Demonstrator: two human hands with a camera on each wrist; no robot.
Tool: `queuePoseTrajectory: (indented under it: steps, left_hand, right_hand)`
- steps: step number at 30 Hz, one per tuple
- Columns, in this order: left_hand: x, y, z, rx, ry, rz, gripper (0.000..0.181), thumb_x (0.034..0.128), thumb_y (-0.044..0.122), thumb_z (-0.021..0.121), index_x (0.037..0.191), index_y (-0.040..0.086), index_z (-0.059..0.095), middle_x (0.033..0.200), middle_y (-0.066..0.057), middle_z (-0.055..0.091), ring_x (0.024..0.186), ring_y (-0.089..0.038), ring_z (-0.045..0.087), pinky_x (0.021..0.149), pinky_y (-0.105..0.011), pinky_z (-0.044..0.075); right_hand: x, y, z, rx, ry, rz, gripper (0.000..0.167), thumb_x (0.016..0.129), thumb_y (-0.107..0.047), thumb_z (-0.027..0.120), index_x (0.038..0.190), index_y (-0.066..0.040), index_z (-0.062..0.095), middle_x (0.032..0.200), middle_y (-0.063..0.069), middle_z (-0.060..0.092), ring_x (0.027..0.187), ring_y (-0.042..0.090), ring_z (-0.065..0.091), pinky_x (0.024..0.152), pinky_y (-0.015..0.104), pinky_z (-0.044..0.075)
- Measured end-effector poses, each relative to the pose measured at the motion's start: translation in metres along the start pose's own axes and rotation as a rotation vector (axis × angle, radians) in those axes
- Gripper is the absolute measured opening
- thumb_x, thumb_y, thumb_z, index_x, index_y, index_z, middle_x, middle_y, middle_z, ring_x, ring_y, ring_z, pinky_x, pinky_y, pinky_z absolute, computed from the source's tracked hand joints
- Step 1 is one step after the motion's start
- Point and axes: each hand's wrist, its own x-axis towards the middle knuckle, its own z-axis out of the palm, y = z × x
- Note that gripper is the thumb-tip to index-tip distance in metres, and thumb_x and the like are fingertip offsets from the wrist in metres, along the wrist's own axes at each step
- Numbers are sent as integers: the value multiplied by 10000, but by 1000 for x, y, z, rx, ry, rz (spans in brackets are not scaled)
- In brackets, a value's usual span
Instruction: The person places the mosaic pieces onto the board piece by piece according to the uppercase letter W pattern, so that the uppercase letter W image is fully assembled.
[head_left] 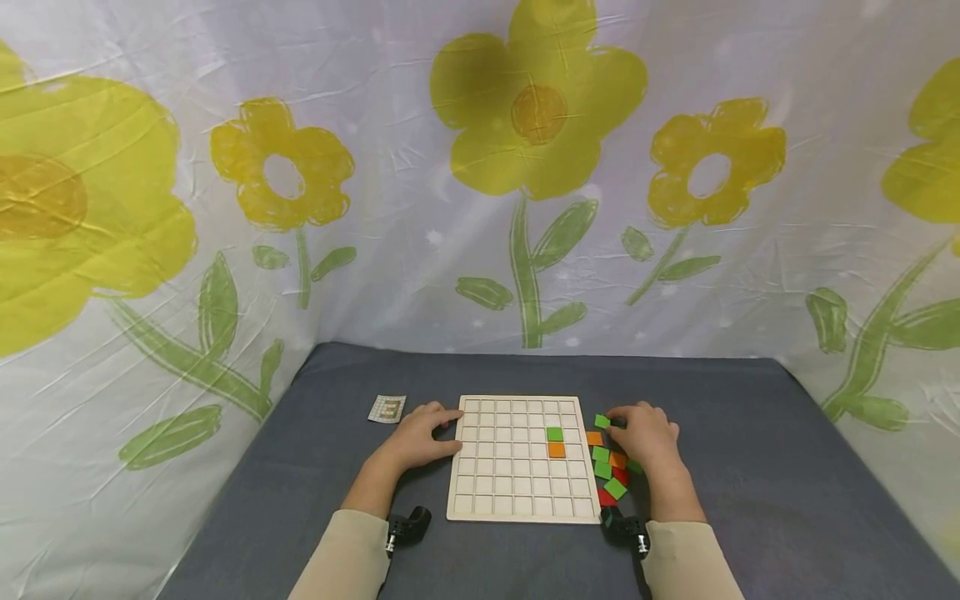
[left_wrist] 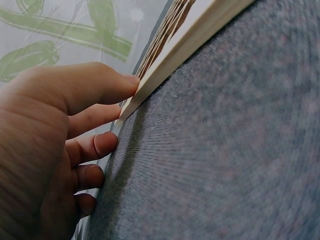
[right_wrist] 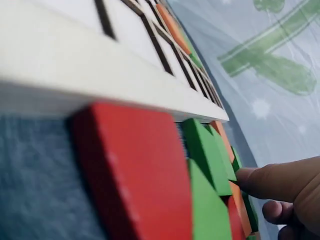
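Observation:
A pale wooden grid board (head_left: pixel 517 483) lies flat on the table. Two tiles sit in its cells toward the right: a green tile (head_left: pixel 554 434) and, directly below it, an orange tile (head_left: pixel 557 450). My left hand (head_left: pixel 420 437) touches the board's left edge with thumb and index finger; the thumb (left_wrist: pixel 107 89) is extended along the rim in the left wrist view. Beyond the board's right edge, my right hand (head_left: pixel 647 432) pinches a small green tile (head_left: pixel 602 421) at the fingertips. In the right wrist view, the right thumb (right_wrist: pixel 265 176) shows, with the index finger hidden.
Loose tiles lie along the board's right side: several green ones, such as this tile (head_left: pixel 615 488), plus orange (head_left: pixel 594 438) and red (head_left: pixel 607 497) ones. A small patterned card (head_left: pixel 387 409) lies beyond the left hand. Grey cloth (head_left: pixel 247 533) covers the table, with a flowered curtain (head_left: pixel 405 275) behind.

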Motion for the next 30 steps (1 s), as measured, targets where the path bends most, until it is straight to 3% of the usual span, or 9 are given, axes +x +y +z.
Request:
queuePoseTrajectory:
  steps: [8,14,21,30]
  left_hand:
    - [-2,-3,0,5,5,-5,562,919,368,745,1430,162,632,982,45,493,880,-155,411,786,-428,356]
    - [-1,-1,-1,8,-4,-5,568,925,374,740,1438,158,623,998,41,502,894,-160,417,801,-434,359]
    - [-1,1,-3,1,1,-10,567,924,366,744,1434,150,625,987,41,494,887,-163,411,789,-438,352]
    - [-1,1,-2,7,-6,11,564,929,354,736,1434,131,623,983,34,489,873,-161,405,776,-419,356]
  right_hand:
    - [-1,1,-17,86,-41,-69,309,942,-192,749,1199,-21,742,1106,184,627,1015,380,557,845,579,379]
    - [-11,-4,-39,224,-91,-97,314,961,-158,712,1232,0,717,1053,142,579,913,293,510,737,446,468]
    - [-23,-10,-56,257,-113,-122,323,974,-172,702,1258,-17,700,986,103,524,872,269,461,674,403,393]
    - [-36,-26,-70,291,-157,-162,304,964,-168,722,1240,-42,714,833,80,461,681,220,407,605,371,364]
